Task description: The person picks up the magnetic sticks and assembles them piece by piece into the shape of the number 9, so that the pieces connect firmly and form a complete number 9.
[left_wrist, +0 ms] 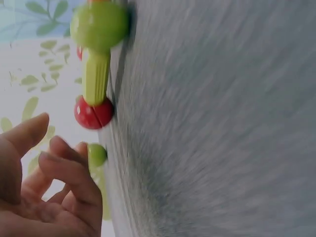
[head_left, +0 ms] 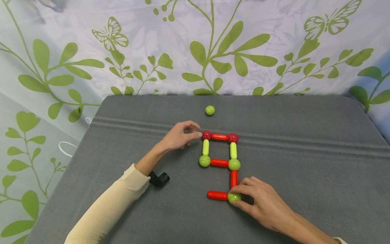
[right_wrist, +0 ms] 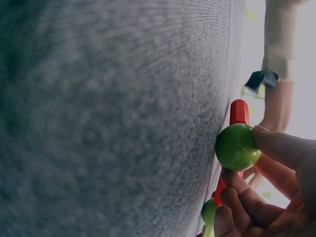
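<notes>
Balls and magnetic-looking rods lie joined in a figure on the grey table. My right hand (head_left: 264,203) pinches the green ball (right_wrist: 236,148) at its near corner between thumb and fingers. From that ball a red rod (head_left: 217,195) points left, and another red rod (head_left: 234,178) runs up to a second green ball (head_left: 234,164). Beyond it, red and yellow-green rods form a square with two red balls at the far corners. Beside the far left red ball (head_left: 206,135) is my left hand (head_left: 180,136), fingers loosely bent; a gap shows between them in the left wrist view.
A loose green ball (head_left: 210,110) sits farther back on the grey cloth (head_left: 289,118). A black device (head_left: 159,179) shows at my left wrist. Behind the table hangs a leaf-patterned curtain (head_left: 176,40). A white loop (head_left: 64,148) lies by the left edge.
</notes>
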Action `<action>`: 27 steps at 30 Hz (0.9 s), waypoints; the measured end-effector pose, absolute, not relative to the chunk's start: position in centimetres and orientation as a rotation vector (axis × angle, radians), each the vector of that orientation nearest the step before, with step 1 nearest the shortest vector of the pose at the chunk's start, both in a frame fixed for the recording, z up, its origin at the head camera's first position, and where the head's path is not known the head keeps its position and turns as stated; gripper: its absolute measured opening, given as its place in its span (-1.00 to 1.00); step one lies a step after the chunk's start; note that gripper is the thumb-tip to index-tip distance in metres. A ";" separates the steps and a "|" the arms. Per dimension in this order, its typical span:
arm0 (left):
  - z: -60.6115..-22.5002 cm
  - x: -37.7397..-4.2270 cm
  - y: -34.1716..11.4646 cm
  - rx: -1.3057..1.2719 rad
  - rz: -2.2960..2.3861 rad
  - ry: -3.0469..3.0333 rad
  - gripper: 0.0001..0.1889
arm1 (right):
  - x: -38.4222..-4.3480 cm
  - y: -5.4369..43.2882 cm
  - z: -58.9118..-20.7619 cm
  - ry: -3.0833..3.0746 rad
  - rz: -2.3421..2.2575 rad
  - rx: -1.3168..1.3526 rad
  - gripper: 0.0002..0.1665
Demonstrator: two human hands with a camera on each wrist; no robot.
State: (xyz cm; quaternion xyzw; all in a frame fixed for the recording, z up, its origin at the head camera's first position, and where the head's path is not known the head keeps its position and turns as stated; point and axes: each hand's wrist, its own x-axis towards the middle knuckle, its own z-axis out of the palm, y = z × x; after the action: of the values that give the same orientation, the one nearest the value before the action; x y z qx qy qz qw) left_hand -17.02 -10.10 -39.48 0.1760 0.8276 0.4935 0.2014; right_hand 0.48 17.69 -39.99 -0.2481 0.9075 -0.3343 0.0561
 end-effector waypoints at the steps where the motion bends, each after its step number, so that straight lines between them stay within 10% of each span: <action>1: -39.5 -17.5 -10.0 0.471 1.396 2.329 -0.65 | 0.5 17.7 -40.0 2.753 -1.015 -0.754 -0.80; 27: -40.0 -25.3 -4.6 0.357 1.037 2.757 -0.42 | 0.5 17.8 -40.0 2.764 -1.009 -0.767 -0.73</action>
State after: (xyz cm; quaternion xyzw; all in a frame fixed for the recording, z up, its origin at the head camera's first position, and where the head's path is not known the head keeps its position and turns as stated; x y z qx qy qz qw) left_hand -25.26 -4.61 -39.96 0.1199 0.9257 0.3481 0.0871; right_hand 0.48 17.80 -40.00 -0.2518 0.9079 -0.3313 0.0505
